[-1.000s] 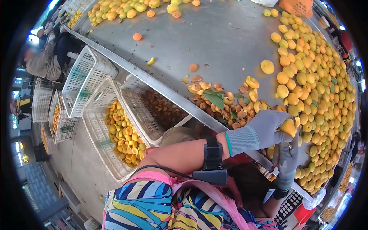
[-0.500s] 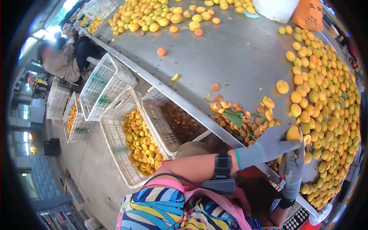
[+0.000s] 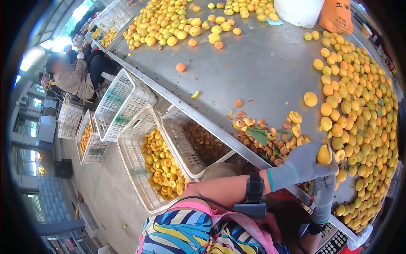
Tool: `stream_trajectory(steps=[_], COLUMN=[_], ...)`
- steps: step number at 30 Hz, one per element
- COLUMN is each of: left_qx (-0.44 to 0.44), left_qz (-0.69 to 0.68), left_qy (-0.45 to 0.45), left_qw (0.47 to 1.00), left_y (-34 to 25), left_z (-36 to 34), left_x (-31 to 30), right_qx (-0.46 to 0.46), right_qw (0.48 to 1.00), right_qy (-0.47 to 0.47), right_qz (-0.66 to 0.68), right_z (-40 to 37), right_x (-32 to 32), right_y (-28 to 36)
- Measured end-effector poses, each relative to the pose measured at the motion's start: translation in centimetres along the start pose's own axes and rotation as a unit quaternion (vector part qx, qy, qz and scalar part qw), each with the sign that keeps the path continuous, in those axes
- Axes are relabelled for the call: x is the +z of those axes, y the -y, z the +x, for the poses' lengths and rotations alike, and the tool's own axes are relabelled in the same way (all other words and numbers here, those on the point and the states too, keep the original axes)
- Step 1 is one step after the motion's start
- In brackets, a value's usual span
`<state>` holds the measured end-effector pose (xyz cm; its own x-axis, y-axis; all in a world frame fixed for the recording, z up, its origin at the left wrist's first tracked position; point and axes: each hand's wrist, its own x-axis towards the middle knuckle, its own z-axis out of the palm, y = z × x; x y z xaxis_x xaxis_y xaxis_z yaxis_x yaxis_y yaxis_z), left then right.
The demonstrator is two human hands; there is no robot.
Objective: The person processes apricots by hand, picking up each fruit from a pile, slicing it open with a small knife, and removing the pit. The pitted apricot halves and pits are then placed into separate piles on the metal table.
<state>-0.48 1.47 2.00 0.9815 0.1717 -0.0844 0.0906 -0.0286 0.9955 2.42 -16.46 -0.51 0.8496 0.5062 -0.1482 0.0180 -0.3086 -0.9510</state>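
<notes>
My left hand (image 3: 306, 163), in a grey glove, grips a yellow-orange apricot (image 3: 324, 155) between thumb and fingers over the edge of the metal table. A dark line runs along the fruit's upper side. Just below, my gloved right hand (image 3: 324, 190) is closed and touches or nearly touches the left one; whatever it holds is hidden. Beside the hands lies a heap of pits and fruit scraps (image 3: 275, 142) with green leaves. Many whole apricots (image 3: 359, 122) cover the right side of the table.
More apricots (image 3: 163, 23) lie at the table's far side, near a white bucket (image 3: 298, 10) and an orange bag (image 3: 336, 17). Left of the table (image 3: 253, 63) stand a crate of halved fruit (image 3: 137, 173), a crate of pits (image 3: 173, 122) and a seated person (image 3: 76, 78).
The view has shifted slightly, so the table and crates sit a little differently in it. The apricot in my left hand is turned, and a dark line now shows on it.
</notes>
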Motion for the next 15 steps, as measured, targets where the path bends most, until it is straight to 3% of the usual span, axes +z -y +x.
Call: stream_trajectory(steps=[4,6,7,10,15], left_qx=[-0.037,0.005,0.044,-0.012,0.009], left_qz=[0.087,0.102,0.114,0.149,0.174], left_qy=[0.021,0.038,0.049,0.081,0.104], left_qw=[0.995,0.994,0.991,0.985,0.979], left_y=[0.1,0.7,0.7,-0.2,0.2], left_z=[0.4,0.4,0.3,0.0,-0.1], left_x=[0.3,0.7,0.7,0.2,0.3], right_qx=[0.009,-0.093,-0.092,-0.085,-0.078], right_qw=[1.000,0.995,0.996,0.996,0.997], right_qy=[0.007,-0.002,-0.004,-0.016,0.021], right_qz=[0.008,0.020,0.020,0.012,0.003], right_z=[0.0,0.4,0.6,0.5,0.5], right_x=[0.3,1.6,1.9,1.7,1.0], right_y=[1.4,4.0,4.4,4.4,2.9])
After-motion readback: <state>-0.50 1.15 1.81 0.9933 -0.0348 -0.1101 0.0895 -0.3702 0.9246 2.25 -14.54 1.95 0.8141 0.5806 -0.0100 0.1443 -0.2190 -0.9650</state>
